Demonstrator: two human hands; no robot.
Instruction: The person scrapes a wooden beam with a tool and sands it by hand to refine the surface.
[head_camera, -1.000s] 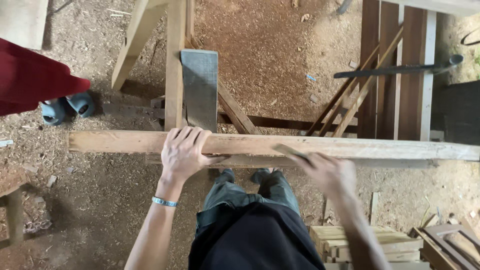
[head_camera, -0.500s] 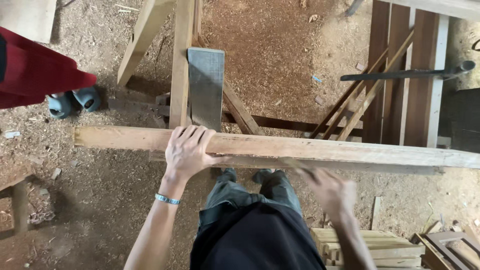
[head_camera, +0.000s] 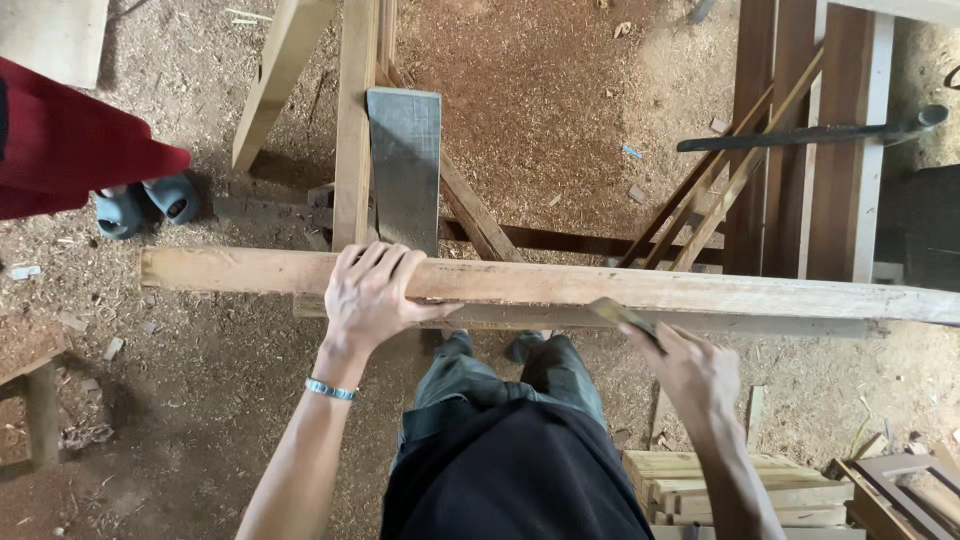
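**Hands on the plank**

The left hand (head_camera: 372, 295) lies flat on the long plank (head_camera: 560, 285), fingers draped over its far edge. The right hand (head_camera: 690, 370) grips a small flat piece (head_camera: 625, 318) against the plank's near edge.

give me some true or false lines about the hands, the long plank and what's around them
1. The left hand lies on top of the long plank, fingers curled over its far edge. True.
2. The right hand holds a hammer above the plank. False: it holds a small flat piece against the plank's near edge; what the piece is cannot be told.
3. A bracelet sits on the left wrist. True.
4. The plank lies flat on the ground. False: it is raised above the sawdust floor, crossing wooden supports.
5. Another person in red clothing stands at the upper left, wearing blue-grey sandals. True.
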